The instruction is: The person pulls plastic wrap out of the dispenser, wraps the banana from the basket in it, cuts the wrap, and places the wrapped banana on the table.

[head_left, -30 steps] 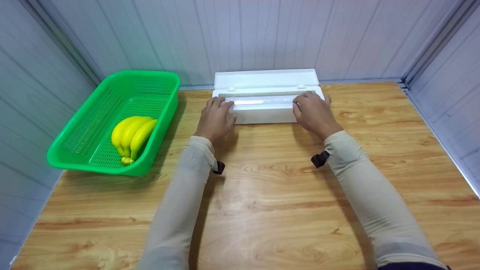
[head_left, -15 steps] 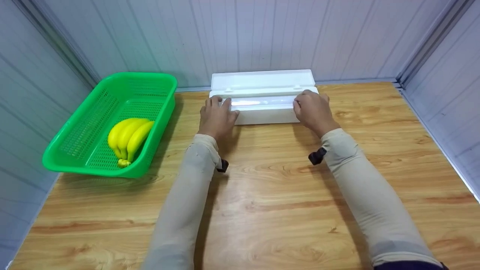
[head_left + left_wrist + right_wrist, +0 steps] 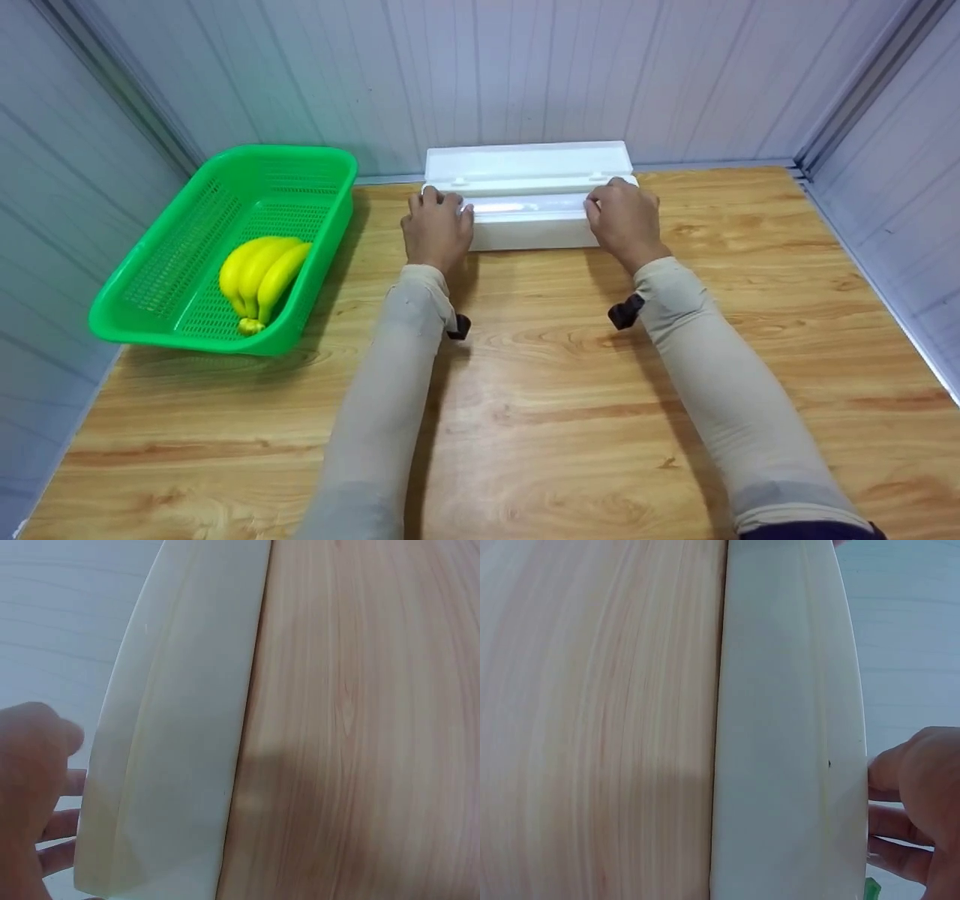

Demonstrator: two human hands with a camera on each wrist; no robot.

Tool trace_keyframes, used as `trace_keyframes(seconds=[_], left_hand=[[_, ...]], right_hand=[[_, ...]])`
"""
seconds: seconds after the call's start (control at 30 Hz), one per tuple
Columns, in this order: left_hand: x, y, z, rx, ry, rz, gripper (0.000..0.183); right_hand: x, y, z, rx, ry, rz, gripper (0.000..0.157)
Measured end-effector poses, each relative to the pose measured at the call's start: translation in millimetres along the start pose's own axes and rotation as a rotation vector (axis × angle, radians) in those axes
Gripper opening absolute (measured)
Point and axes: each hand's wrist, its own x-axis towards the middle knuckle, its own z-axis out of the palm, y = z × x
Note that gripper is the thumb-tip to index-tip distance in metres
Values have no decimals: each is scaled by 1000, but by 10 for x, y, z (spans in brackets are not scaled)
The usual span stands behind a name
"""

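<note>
A long white cling film box (image 3: 535, 234) stands against the back wall with its lid (image 3: 529, 159) raised. A shiny roll of cling film (image 3: 525, 204) lies inside, its ends hidden by the hands. My left hand (image 3: 437, 231) is over the box's left end, fingers loosely bent over the front rim. In the left wrist view, its thumb stands apart from the fingers (image 3: 60, 825). At the right end, my right hand (image 3: 626, 219) has its thumb and curled fingers close together, pinching at the film. Its fingertips (image 3: 892, 821) reach in behind the rim in the right wrist view.
To the left a green plastic basket (image 3: 169, 339) stands on the wooden table (image 3: 540, 420), with a bunch of bananas (image 3: 262, 279) in it. Panelled walls (image 3: 525, 75) enclose the back and sides. Each sleeved wrist carries a small black camera (image 3: 626, 311).
The left hand has shifted slightly, its thumb and index finger changing position on the film. The right hand stays at its end, its wrist slightly nearer the middle. Box and basket stay put.
</note>
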Motion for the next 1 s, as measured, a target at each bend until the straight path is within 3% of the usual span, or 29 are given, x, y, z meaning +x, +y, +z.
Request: trace_keyframes(seconds=[0.23, 0.53, 0.77, 1.0], left_hand=[[69, 64, 11, 69, 66, -41, 31], [104, 67, -4, 55, 38, -137, 34], [140, 32, -50, 54, 76, -187, 29], [145, 98, -3, 82, 46, -162, 24]], right_hand=[[29, -53, -15, -10, -41, 38, 26], [67, -182, -8, -94, -64, 40, 25], [124, -275, -14, -92, -76, 22, 22], [71, -230, -2, -130, -76, -3, 20]])
